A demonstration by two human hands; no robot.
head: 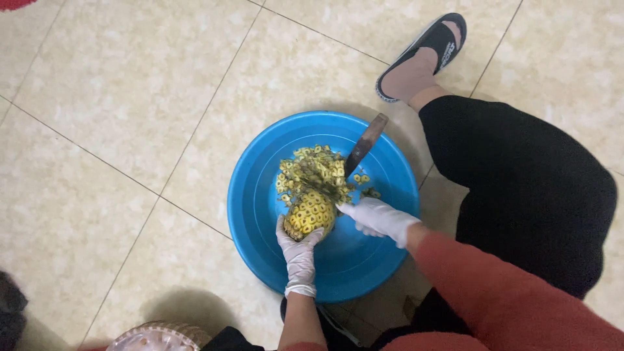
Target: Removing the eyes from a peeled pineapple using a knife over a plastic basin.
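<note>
A partly peeled yellow pineapple (310, 212) stands in a round blue basin (260, 195) on the tiled floor. My left hand (298, 252), in a white glove, grips the pineapple from below. My right hand (379, 218), also in a white glove, holds a dark-bladed knife (365, 144) whose blade points up and away over the basin, its near end at the top of the fruit. Several cut peel pieces (312, 166) lie piled in the basin behind the pineapple.
My leg in black trousers (520, 188) and a foot in a black slipper (422, 55) rest on the floor right of the basin. A round woven object (159, 337) sits at the bottom edge. Beige floor tiles (117, 130) surround the basin.
</note>
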